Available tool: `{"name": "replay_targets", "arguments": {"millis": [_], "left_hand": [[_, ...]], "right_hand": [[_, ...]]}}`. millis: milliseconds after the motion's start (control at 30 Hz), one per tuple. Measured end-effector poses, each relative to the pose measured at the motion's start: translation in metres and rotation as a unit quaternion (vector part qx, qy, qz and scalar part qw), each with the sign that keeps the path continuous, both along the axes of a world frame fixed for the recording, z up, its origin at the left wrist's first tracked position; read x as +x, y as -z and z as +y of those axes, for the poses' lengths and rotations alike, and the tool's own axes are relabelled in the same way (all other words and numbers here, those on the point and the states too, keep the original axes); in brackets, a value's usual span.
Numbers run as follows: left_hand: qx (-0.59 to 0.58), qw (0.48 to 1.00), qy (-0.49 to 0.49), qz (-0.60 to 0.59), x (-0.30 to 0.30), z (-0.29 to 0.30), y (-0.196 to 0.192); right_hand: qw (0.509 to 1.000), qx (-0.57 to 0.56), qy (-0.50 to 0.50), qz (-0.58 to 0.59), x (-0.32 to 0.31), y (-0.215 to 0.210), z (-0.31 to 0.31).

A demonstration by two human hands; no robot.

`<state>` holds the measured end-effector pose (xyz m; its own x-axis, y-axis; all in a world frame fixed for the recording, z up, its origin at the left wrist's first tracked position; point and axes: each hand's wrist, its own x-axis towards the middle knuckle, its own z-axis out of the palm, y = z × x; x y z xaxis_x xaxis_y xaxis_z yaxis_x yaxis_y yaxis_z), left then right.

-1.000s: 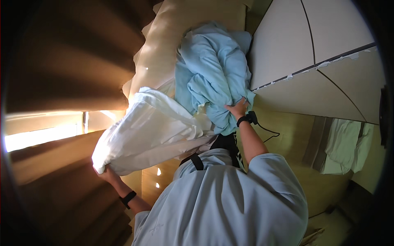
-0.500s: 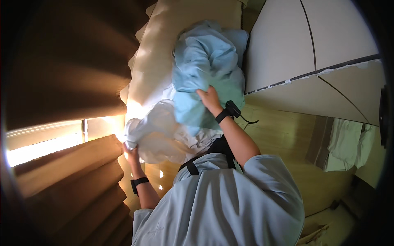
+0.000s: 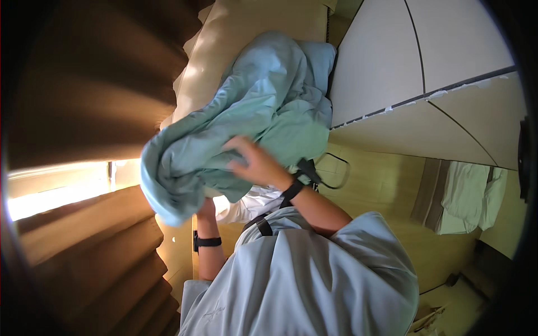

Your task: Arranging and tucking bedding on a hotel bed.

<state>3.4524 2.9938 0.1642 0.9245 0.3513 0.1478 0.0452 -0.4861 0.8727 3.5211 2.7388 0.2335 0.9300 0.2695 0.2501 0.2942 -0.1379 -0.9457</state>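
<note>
Hanging open, the right hand [image 3: 255,162] is right by the rumpled, soft pale-blue fabric [image 3: 269,95] sprawling off the long beige padded surface [image 3: 246,17]; the left hand [image 3: 206,208], tucked beneath, grip unreadable! White crumpled cloth [image 3: 246,205] below, nothing folded yet.

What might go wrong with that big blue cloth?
The looped cable near the right wristband could snag on the blue cloth. The left hand is partly hidden by that cloth, so it might bunch up the white cloth peeking out below.
</note>
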Motion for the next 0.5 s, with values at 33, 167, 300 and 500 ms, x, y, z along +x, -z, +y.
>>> {"name": "replay_targets", "arguments": {"millis": [33, 167, 300, 500], "left_hand": [[-0.376, 0.924, -0.069, 0.022, 0.004, 0.005, 0.000], [-0.546, 0.835, -0.016, 0.058, 0.012, -0.048, -0.088], [-0.583, 0.811, 0.029, 0.039, 0.019, -0.063, -0.104], [-0.481, 0.876, -0.012, 0.024, 0.013, 0.022, -0.098]], "right_hand": [[0.991, -0.074, 0.113, 0.019, 0.001, 0.020, -0.020], [0.924, -0.348, 0.131, 0.094, -0.011, 0.096, -0.039], [0.957, -0.236, 0.023, 0.169, 0.013, 0.150, -0.029], [0.960, -0.048, 0.273, 0.045, 0.112, -0.002, -0.073]]}}
